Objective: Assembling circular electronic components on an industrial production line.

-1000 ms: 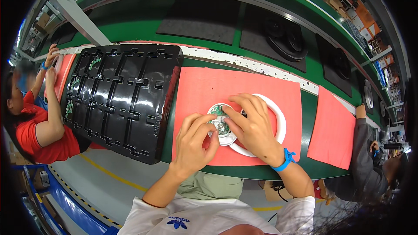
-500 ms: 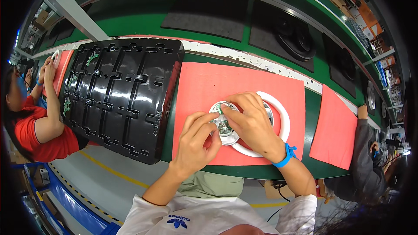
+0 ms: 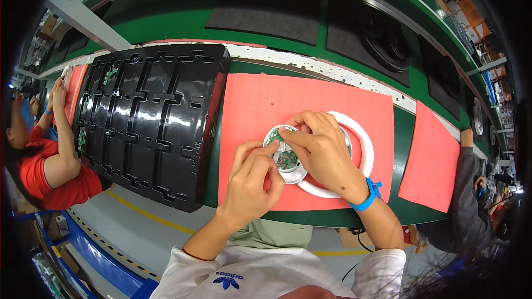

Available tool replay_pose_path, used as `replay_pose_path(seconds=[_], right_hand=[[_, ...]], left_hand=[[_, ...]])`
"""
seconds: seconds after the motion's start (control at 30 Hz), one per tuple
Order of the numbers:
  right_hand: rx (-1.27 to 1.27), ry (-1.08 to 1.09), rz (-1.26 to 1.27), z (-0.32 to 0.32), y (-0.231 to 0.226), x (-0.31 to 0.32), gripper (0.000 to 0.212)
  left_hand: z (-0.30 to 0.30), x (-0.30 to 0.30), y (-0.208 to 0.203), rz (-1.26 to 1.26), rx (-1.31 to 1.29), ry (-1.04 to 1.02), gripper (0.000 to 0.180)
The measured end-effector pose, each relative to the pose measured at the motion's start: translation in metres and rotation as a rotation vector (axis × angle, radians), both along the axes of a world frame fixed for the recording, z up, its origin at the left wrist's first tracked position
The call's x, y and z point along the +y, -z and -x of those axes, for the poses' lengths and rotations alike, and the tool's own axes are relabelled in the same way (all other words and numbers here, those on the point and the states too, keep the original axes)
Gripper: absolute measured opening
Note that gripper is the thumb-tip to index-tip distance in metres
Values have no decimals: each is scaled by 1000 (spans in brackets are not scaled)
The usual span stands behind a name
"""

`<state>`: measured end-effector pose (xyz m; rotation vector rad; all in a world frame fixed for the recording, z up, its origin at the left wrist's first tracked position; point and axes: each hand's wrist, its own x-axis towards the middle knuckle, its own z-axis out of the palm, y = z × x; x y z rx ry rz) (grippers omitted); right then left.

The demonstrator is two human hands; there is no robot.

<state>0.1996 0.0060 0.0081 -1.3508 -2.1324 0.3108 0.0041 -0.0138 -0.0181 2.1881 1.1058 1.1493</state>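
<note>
A white round housing (image 3: pixel 293 178) with a green circuit board (image 3: pixel 287 160) inside it rests on a pink mat (image 3: pixel 260 97) before me. My left hand (image 3: pixel 252 182) is curled at the housing's left side, its fingertips on a smaller green board piece (image 3: pixel 274 134) near the upper rim. From the other side, my right hand (image 3: pixel 328 149) has thumb and forefinger closed together at that same piece. The fingers hide part of the housing. A large white ring (image 3: pixel 366 147) lies partly beneath my right hand and wrist, next to the housing.
To the left stands a black moulded tray (image 3: pixel 149 122) with a few green boards in it. Another pink mat (image 3: pixel 429 160) lies to the right. Black mats (image 3: pixel 266 8) and dark round parts (image 3: pixel 388 44) are on the green line beyond. Co-workers sit at both sides.
The view has shifted slightly. Both hands stay at the housing, with small finger movements; more of the green board inside shows now between them.
</note>
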Motion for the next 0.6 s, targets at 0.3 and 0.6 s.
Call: replay_pose_path(seconds=[0.3,0.6], right_hand=[[93,62,35,-3,0,-5,34],[-71,207,-37,-10,3,-12,30]], left_hand=[[-2,5,-6,178,-282,-25,45],[-8,34,-21,151,109,10,45]])
